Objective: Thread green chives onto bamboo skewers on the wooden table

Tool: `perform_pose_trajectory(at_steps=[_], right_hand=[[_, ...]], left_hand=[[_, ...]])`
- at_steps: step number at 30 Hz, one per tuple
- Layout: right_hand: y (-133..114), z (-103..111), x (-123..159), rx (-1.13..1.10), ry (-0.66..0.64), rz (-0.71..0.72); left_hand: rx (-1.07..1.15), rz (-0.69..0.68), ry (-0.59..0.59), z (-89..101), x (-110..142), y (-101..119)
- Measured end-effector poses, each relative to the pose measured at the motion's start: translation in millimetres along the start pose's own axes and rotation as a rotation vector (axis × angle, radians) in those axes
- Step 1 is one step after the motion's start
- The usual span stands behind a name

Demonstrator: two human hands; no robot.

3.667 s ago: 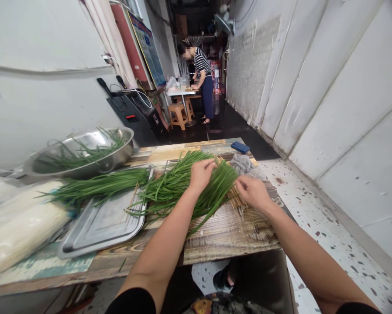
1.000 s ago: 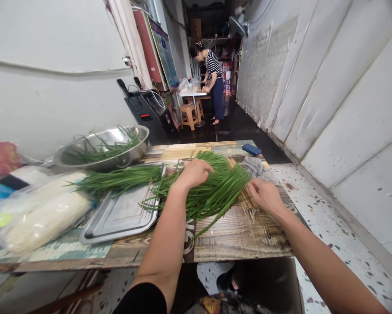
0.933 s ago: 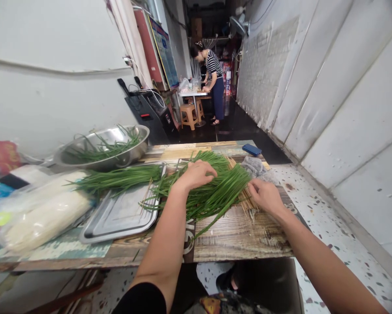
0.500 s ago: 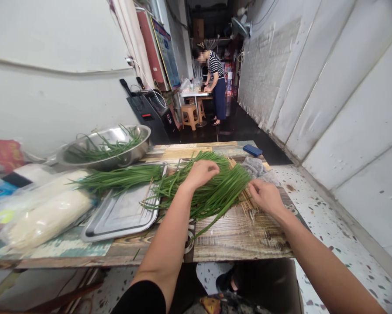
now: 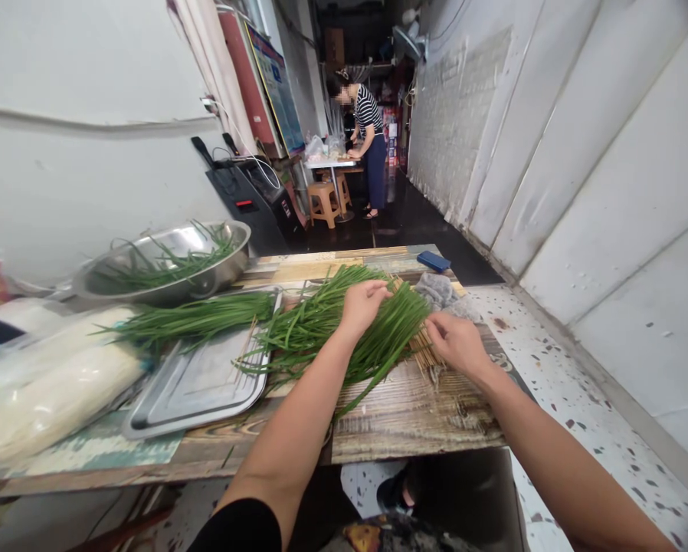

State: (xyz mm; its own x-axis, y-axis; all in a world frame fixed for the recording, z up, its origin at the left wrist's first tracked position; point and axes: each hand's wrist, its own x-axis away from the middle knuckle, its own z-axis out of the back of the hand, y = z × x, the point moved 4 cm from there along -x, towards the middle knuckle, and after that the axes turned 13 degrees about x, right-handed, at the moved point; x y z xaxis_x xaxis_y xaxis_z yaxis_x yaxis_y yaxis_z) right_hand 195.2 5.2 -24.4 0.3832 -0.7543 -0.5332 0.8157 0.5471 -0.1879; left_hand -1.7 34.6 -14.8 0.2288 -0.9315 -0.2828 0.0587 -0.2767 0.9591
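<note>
A loose pile of green chives (image 5: 321, 326) lies across the wooden table (image 5: 413, 414). My left hand (image 5: 362, 303) rests on top of the pile with its fingers curled into the far stalks. My right hand (image 5: 456, 343) is at the pile's right end, fingers pinched on the bamboo skewers (image 5: 423, 354) that lie under the chives there. A second bundle of chives (image 5: 188, 318) lies across the top of a metal tray (image 5: 198, 383).
A steel bowl (image 5: 160, 264) with a few chives stands at the back left. White plastic bags (image 5: 50, 391) lie at the left. A grey cloth (image 5: 439, 290) and a blue case (image 5: 434, 261) sit at the far edge. A person (image 5: 367, 146) works at a distant table.
My left hand has crept a little to the right along the chives and curled its fingers. My right hand has stayed on the skewers. The view has shifted slightly.
</note>
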Motion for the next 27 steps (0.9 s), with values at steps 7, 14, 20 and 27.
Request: perform_pose_trajectory(at_steps=[7, 14, 20, 27], right_hand=[[0.2, -0.4, -0.2, 0.001, -0.008, 0.006], [-1.0, 0.2, -0.6, 0.005, -0.003, 0.007], [-0.2, -0.4, -0.2, 0.013, -0.005, 0.005], [0.4, -0.8, -0.1, 0.008, -0.013, -0.008]], left_hand=[[0.037, -0.042, 0.035, -5.7, 0.5, -1.9], [0.028, -0.062, 0.031, -3.7, -0.7, -1.6], [0.015, -0.074, 0.019, -3.7, -1.0, -3.4], [0.015, -0.093, 0.007, -4.9, -1.6, -6.4]])
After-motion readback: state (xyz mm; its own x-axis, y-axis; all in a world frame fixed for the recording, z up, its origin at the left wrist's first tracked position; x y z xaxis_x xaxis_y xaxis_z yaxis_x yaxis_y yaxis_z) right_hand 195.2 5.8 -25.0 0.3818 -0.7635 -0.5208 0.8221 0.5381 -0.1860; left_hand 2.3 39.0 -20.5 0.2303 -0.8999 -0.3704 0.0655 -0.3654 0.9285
